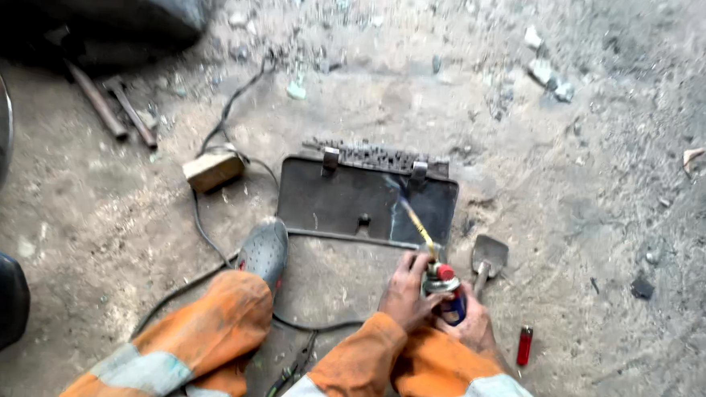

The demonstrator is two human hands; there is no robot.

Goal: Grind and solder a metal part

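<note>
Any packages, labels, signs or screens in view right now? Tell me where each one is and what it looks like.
No signs or screens.
Gas torch canister: held in both hands, low centre; blue body, red knob, brass nozzle.
Lighter: on the ground right of the hands; small, red, upright oblong.
Block: left of the dark metal plate; tan, boxy.

- A small tan, box-like block (213,169) sat on the dusty floor (576,234), left of the dark metal plate (345,202); whether it was a package was unclear.
- No labels, signs or screens were visible anywhere.
</note>
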